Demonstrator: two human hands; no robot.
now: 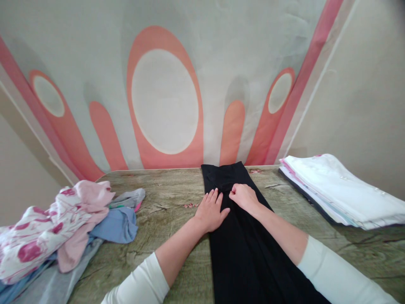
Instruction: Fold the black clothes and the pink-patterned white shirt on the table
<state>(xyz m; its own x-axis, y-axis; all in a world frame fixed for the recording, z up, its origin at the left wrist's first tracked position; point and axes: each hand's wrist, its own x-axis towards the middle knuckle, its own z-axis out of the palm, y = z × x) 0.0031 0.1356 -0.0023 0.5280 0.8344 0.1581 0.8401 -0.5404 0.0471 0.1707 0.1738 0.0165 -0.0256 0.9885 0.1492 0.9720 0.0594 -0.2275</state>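
A long black garment (240, 253) lies lengthwise on the wood-patterned table, its narrow far end at the back edge and its near part running out of view at the bottom. Whether it is trousers or a skirt, I cannot tell. My left hand (211, 212) rests flat on its left edge, fingers spread and pointing away from me. Just to the right, my right hand (245, 196) is closed with its fingertips pinching the black cloth near the far end, where a small fold shows.
On the left lies a loose heap of clothes (41, 236), with white-and-pink, pink, blue and grey pieces. At the right a stack of folded clothes (335, 185) has a white one on top. Behind the table (164, 190) hangs a printed backdrop (164, 101).
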